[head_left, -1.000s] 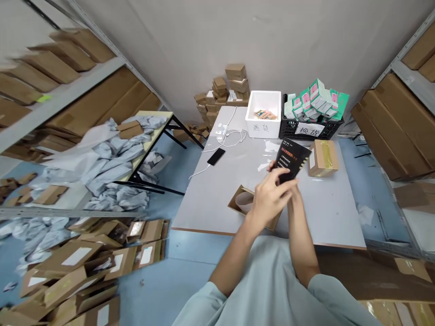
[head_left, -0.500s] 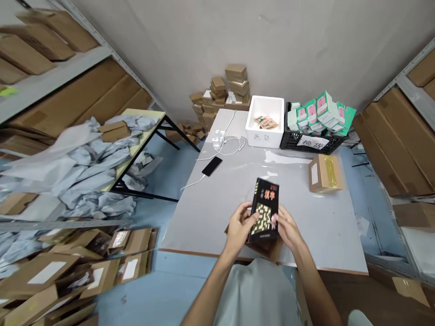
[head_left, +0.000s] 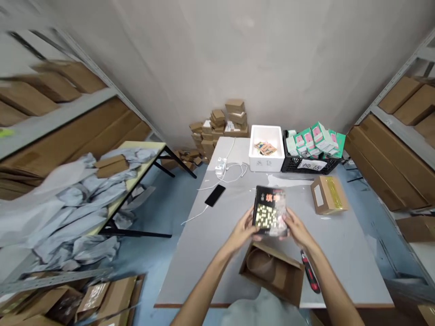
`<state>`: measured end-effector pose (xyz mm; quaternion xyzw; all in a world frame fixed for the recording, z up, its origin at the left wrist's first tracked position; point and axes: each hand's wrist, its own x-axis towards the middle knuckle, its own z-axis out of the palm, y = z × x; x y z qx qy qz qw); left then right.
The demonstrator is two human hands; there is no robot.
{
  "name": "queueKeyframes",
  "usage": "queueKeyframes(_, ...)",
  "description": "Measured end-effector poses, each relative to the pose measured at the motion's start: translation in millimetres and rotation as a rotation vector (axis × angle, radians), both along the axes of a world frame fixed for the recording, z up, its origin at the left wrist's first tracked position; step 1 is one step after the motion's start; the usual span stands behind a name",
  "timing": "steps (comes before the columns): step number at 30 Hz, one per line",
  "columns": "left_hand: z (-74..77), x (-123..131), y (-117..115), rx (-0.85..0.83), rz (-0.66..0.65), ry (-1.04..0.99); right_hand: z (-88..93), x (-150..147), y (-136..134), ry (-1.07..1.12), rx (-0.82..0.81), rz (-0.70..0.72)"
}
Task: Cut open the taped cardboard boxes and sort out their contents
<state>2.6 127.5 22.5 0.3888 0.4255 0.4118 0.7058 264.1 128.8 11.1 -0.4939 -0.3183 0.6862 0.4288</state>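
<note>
Both hands hold a black box with a yellow grid pattern and red print, face up above the grey table. My left hand grips its left edge and my right hand grips its right edge. Just below the box, an open brown cardboard carton lies on the table near the front edge. A red and black utility knife rests to the right of the carton, under my right forearm.
A sealed cardboard box, a white foam box, a black crate of green packets, and a black phone on a white cable are on the table. Shelves of cartons flank both sides. Grey mailer bags cover a side table at left.
The black box was turned face up, then moved farther out over the table. The view tilted, so the open carton and the knife now show below my hands.
</note>
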Motion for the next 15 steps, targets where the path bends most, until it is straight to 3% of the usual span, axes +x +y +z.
queueKeyframes(2, 44.3, -1.0, 70.9, 0.149, 0.04, 0.053, 37.4, -5.0, 76.2, 0.05, 0.123, -0.055)
queueKeyframes(5, 112.0, 0.4, 157.6, 0.372, 0.29, 0.245, 94.5, -14.1, 172.4, 0.118, 0.219, -0.248)
queueKeyframes(7, 134.0, -1.4, 188.4, 0.459, 0.459, 0.407, 111.9, -16.0, 205.7, 0.109, 0.215, -0.329)
queueKeyframes(8, 133.5, -4.3, 193.9, 0.49, 0.499, 0.436, 110.4, -13.7, 210.5, 0.088, 0.189, -0.34)
queueKeyframes(9, 124.9, -8.5, 192.6, 0.516, 0.503, 0.448, 101.8, -8.6, 207.3, 0.067, 0.166, -0.33)
queueKeyframes(11, 87.6, -20.7, 170.7, 0.497, 0.466, 0.451, 65.7, 11.3, 178.2, 0.017, 0.118, -0.285)
queueKeyframes(13, 34.9, -35.3, 126.8, 0.303, 0.388, 0.503, 11.6, 42.8, 123.6, -0.079, 0.08, -0.219)
queueKeyframes(15, -17.9, -48.7, 70.0, 0.106, 0.354, 0.551, -49.4, 80.1, 51.2, -0.166, -0.052, -0.282)
